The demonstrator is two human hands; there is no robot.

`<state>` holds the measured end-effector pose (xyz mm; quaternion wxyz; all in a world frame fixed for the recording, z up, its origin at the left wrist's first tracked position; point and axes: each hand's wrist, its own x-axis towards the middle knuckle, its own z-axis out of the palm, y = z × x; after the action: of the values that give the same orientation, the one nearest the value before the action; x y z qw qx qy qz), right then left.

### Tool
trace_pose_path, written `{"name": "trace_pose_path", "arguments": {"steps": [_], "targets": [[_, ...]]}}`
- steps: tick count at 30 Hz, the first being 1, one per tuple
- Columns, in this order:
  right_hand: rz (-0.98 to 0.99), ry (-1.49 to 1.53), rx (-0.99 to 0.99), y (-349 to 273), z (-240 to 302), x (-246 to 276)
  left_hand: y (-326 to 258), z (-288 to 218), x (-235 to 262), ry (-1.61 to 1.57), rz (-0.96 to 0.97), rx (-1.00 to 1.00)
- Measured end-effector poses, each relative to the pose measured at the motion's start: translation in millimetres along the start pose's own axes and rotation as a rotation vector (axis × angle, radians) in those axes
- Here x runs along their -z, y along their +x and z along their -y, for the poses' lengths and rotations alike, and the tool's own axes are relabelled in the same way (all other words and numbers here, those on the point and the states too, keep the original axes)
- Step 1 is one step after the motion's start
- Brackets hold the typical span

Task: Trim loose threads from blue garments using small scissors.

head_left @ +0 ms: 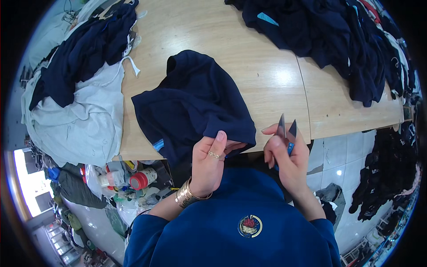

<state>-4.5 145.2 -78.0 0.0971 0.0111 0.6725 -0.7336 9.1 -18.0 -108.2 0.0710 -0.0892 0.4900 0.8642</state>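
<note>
Fingers (221,137) of my left hand (208,162) are curled tight over the hem of the navy garment (191,104), thumb on top, pinching a fold at the table's near edge. Those of my right hand (287,155) are wrapped round a pair of blue-handled thread snips (287,131), whose two blades stand slightly parted and point toward twelve o'clock, just clear of the cloth.

From largest down: I see the pale wooden table (249,66) filling the middle of my view. At two o'clock lies a big heap of dark clothes (338,35), spilling over the far right end. At ten o'clock sits a pile of pale grey fabric (80,120) with more navy pieces (84,49) thrown on top. The garment I hold lies crumpled at the centre, running from about twelve o'clock down to my left hand, well apart from both heaps. At eight o'clock, below the table edge, I make out a cluster of bottles and spray cans (129,178), one with a red cap. On my left wrist are gold bangles (186,196), and on one finger a ring (214,155).
</note>
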Motion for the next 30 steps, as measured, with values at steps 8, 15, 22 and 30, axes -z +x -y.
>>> {"name": "trace_pose_path", "arguments": {"steps": [8,15,22,30], "targets": [[0.107,-0.021,0.013,8,-2,-6,-3,-4,2,-0.215,0.167,-0.037],[0.071,-0.078,0.146,8,-8,-5,-3,-7,3,-0.260,0.182,-0.016],[0.065,-0.017,0.091,8,-7,-5,-1,-5,6,-0.299,0.277,-0.025],[0.071,-0.069,0.099,8,-4,-4,-4,-4,8,-0.250,0.243,0.021]]}}
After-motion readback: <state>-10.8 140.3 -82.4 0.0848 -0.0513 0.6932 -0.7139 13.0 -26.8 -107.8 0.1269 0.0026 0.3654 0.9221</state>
